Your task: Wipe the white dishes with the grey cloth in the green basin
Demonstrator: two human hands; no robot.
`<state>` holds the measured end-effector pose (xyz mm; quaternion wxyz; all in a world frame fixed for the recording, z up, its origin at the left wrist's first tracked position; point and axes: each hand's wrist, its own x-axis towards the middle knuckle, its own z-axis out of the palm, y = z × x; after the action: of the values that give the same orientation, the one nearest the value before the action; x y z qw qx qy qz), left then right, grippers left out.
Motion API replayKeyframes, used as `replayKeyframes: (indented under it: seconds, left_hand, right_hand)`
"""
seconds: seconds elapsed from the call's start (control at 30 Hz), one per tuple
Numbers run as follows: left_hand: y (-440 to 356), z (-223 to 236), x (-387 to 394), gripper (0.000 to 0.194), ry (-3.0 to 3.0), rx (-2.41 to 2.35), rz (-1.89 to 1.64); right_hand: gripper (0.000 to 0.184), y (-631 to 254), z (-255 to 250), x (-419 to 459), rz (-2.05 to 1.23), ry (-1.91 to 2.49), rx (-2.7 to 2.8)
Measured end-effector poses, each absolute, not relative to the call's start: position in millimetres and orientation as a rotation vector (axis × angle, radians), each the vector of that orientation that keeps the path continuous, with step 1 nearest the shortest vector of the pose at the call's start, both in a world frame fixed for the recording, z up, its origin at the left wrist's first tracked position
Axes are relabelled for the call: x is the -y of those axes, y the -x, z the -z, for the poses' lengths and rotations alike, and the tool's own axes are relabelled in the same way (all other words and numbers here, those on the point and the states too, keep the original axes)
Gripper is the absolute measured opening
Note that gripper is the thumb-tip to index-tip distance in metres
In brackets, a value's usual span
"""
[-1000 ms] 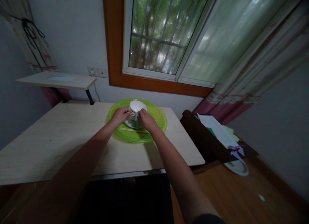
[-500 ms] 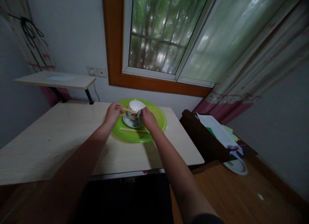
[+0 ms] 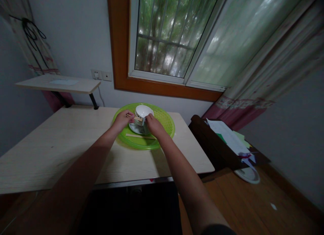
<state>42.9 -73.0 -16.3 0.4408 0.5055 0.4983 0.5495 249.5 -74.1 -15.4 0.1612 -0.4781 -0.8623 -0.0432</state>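
Observation:
A round green plastic tray (image 3: 165, 122) lies at the far side of the pale wooden table (image 3: 63, 144). In it stand a white bowl (image 3: 143, 110) and a small white plate (image 3: 134, 128) beneath it. My left hand (image 3: 123, 119) is closed on a wooden chopstick (image 3: 135, 118) that points toward the bowl. My right hand (image 3: 153, 124) is closed on a small greyish cloth or sponge pressed against the chopstick's end. A second chopstick (image 3: 139, 136) lies flat in the tray, near its front.
A small raised shelf (image 3: 57, 83) stands at the table's back left under a wall socket (image 3: 101, 75). Right of the table, a dark wooden piece of furniture (image 3: 215, 144) carries papers; a white plate (image 3: 248, 175) lies on the floor.
My left hand drew the chopstick out to the left, then brought it back toward the bowl. The right hand stayed by the bowl with the cloth.

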Motion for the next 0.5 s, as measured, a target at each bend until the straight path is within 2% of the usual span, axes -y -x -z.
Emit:
replayKeyframes:
  seconds: [0.13, 0.27, 0.5]
  left_hand:
    - [-48, 18, 74, 0.014, -1.361, -1.174, -1.182]
    - [-50, 17, 74, 0.013, -1.409, -1.157, -1.147]
    - [-40, 15, 74, 0.013, -1.281, -1.211, -1.504]
  right_hand:
    - [0.022, -248, 20, 72, 0.085, 1.258, 2.480]
    - [0.022, -248, 24, 70, 0.078, 1.227, 2.482]
    - [0.021, -247, 18, 72, 0.046, 1.286, 2.404]
